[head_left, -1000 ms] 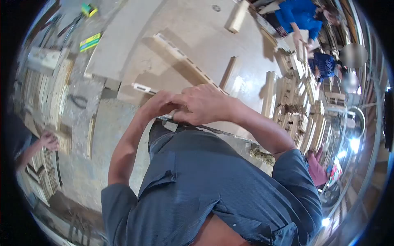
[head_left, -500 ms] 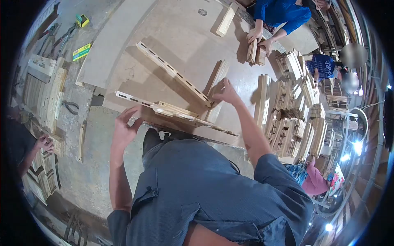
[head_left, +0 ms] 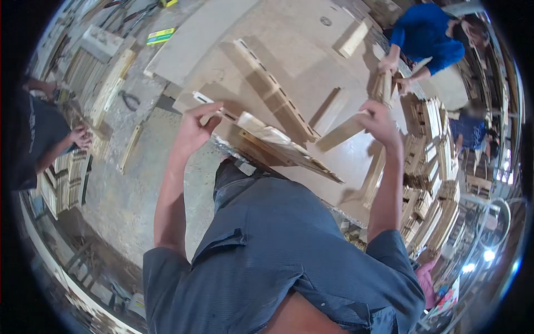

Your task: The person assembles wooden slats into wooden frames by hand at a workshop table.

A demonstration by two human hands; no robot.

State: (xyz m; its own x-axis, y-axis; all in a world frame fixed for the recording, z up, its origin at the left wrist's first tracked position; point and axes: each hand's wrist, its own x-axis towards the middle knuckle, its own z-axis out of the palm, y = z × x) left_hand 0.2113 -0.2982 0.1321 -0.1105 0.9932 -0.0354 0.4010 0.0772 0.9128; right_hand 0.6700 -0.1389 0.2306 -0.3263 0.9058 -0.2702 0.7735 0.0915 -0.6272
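My left hand (head_left: pixel 196 129) is closed around the near end of a slotted wooden strip (head_left: pixel 201 98), thumb below and fingers above. That strip runs along a small stack of wooden slats (head_left: pixel 272 136) at the table's near edge. In my right hand (head_left: pixel 382 122) is the end of a short flat wooden slat (head_left: pixel 342 132), held tilted above the table. Its other end comes close to the end of a long slotted wooden rail (head_left: pixel 275 89) lying diagonally. Another short wooden piece (head_left: pixel 328 108) lies just beyond the held slat.
Across the table (head_left: pixel 222 67), a person in a blue top (head_left: pixel 425 36) handles wooden pieces. Stacked slotted wood (head_left: pixel 431 167) stands on the right. At the left are another person (head_left: pixel 50 133), pliers (head_left: pixel 130 101) and a yellow-green box (head_left: pixel 161 36). A wooden block (head_left: pixel 355 39) lies far back.
My right hand has moved right and raised a short slat off the table. My left hand has closed on the slotted strip. The whole view has shifted.
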